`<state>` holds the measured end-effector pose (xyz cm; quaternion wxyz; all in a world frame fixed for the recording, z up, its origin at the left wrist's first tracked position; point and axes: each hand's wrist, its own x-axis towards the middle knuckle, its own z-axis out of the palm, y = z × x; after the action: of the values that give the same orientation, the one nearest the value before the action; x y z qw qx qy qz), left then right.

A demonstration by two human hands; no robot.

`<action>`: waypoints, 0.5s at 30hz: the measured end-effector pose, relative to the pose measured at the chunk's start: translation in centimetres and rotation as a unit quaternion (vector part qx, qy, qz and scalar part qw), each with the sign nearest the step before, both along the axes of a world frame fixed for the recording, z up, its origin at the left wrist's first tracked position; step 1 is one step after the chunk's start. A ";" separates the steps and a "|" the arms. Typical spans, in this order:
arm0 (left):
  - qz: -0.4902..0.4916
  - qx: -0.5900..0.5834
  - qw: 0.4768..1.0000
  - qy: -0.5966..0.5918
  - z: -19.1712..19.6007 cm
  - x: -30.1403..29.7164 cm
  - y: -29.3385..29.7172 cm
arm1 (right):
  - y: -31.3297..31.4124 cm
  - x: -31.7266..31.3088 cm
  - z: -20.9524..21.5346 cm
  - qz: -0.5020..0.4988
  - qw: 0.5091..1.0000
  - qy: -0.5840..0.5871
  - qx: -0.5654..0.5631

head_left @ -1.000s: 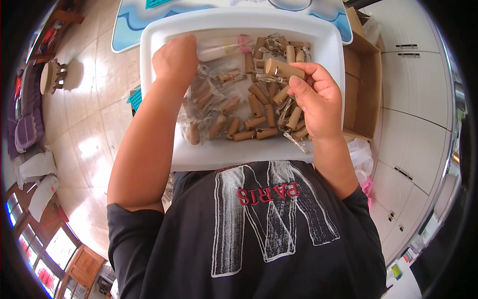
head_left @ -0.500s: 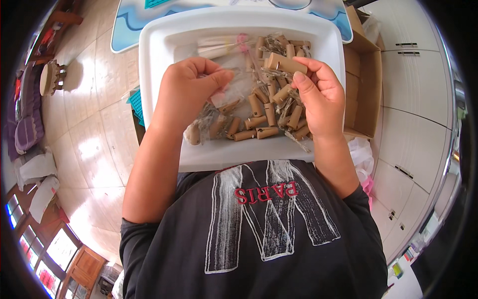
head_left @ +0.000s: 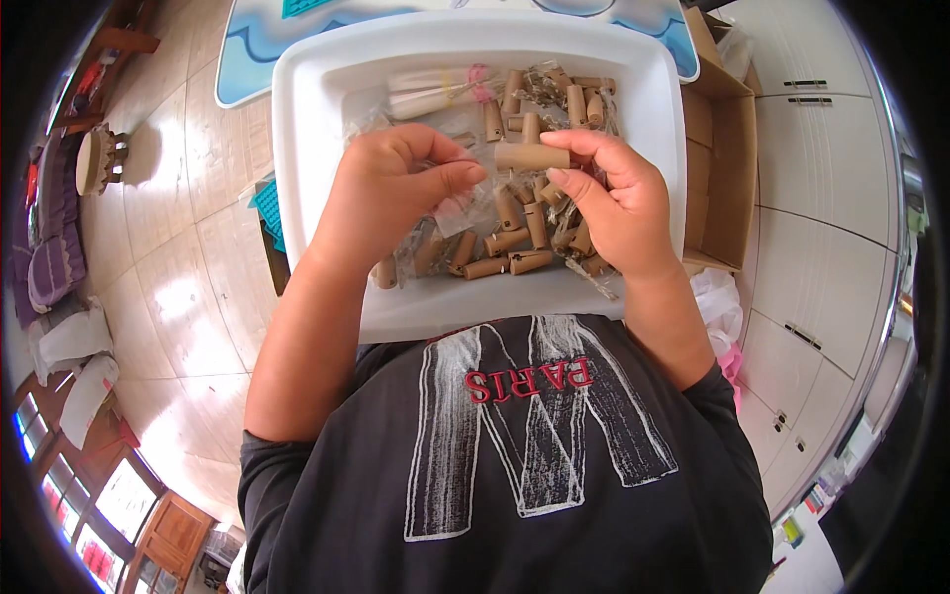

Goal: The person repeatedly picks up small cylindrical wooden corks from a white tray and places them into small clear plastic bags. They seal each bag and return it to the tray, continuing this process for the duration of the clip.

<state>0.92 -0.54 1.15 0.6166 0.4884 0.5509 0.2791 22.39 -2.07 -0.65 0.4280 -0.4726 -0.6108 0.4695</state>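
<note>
The grip of the right hand (head_left: 623, 198) holds a tan, cork-like cylinder (head_left: 532, 157) over the white plastic tub (head_left: 302, 158); steadiness should help. What the left hand (head_left: 391, 188) holds, I cannot tell.

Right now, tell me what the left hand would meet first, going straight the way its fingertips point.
Likely the matte brown cylinder held by the right hand; depth is unclear, so the left hand might pass beneath it.
</note>
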 end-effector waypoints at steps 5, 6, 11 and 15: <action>-0.068 -0.004 0.997 0.027 -0.3 -0.1 0.1 | 0.0 0.2 0.4 0.029 0.997 0.045 -0.054; -0.081 -0.018 0.996 0.019 -0.2 0.0 0.1 | 0.0 0.2 0.3 0.037 0.996 0.054 -0.067; -0.100 -0.111 0.986 -0.068 0.0 0.2 0.2 | 0.3 0.6 0.1 0.091 0.985 0.066 -0.128; -0.088 -0.173 0.971 -0.141 -0.8 0.4 -0.1 | 0.4 0.8 0.5 0.135 0.974 0.061 -0.171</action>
<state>1.34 -0.64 0.32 0.7852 0.3765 0.4534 0.1900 23.16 -1.63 -0.13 0.3097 -0.4223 -0.5526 0.6484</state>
